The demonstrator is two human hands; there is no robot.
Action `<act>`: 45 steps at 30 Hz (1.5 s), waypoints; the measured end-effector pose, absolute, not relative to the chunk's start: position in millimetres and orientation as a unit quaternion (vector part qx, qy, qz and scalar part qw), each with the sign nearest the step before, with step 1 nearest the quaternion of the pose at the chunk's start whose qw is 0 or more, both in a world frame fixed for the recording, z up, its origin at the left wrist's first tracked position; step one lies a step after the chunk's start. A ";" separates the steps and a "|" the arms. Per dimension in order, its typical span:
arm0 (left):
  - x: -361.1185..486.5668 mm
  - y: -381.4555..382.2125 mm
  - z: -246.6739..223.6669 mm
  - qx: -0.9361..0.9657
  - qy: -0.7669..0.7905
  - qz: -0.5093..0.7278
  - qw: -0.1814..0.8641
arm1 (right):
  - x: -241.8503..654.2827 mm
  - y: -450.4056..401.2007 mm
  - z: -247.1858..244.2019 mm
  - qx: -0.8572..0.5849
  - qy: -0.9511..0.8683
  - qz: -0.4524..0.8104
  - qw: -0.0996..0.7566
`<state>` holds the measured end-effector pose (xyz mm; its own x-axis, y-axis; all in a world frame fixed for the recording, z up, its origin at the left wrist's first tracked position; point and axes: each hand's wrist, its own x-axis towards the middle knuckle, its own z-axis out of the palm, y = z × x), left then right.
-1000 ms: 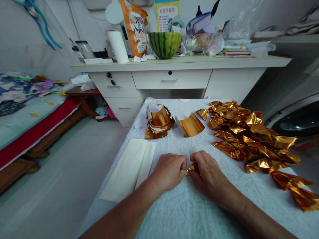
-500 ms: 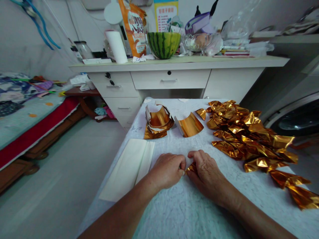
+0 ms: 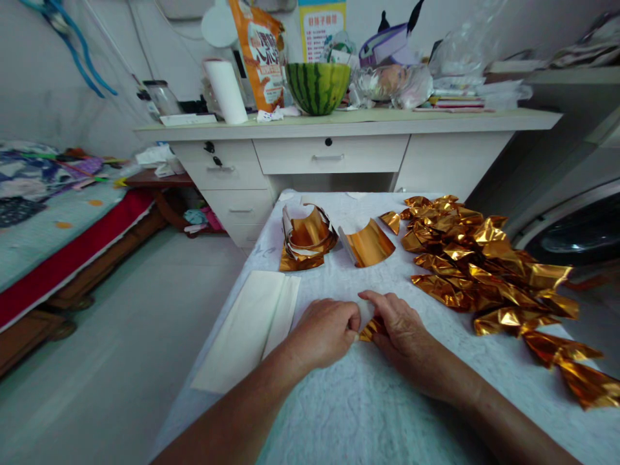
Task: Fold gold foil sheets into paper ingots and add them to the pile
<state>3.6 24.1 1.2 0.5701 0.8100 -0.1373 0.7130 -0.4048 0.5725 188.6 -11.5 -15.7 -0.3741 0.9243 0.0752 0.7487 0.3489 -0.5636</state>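
Note:
Between my hands is a small piece of gold foil paper (image 3: 371,329), its pale backing partly showing. My left hand (image 3: 332,329) is closed, thumb and forefinger pinching the foil's left end. My right hand (image 3: 400,332) curls over the right part and covers much of it. Just beyond, a curved gold foil sheet (image 3: 371,244) lies on the cloth. Left of that stands a curled stack of gold foil sheets (image 3: 309,236). Folded white paper (image 3: 247,326) lies left of my left hand. Many twisted gold foil pieces (image 3: 465,265) are heaped to the right.
A table with a pale cloth (image 3: 339,413) carries all this. Behind it, a white desk (image 3: 332,155) holds a halved watermelon (image 3: 317,87), an orange snack bag (image 3: 266,64) and a paper roll (image 3: 225,92). A bed (image 3: 58,226) stands left, a front-loading washing machine (image 3: 576,219) right.
My right hand's fingers have shifted slightly, the forefinger reaching farther left. More of the foil and its pale backing shows between my hands. The left hand has hardly moved.

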 end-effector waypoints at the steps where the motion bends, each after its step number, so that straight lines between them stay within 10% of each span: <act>1: 3.6 24.2 1.3 0.834 0.456 0.082 0.300 | 189.3 -11.4 -15.2 -0.522 -0.799 0.230 0.192; 31: -0.1 22.7 8.0 0.825 0.455 0.082 0.325 | 210.2 -6.0 -8.5 -0.506 -0.702 0.406 0.294; 45: -1.7 20.1 5.7 0.786 0.513 0.159 0.307 | 220.0 8.0 -23.7 -0.597 -0.728 0.147 0.303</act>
<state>-1.7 20.1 5.7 0.4241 0.9032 -0.0658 0.7082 -0.2855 0.6457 220.0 8.0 -23.7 -0.1044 0.9583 0.2660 0.7795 0.2449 -0.5765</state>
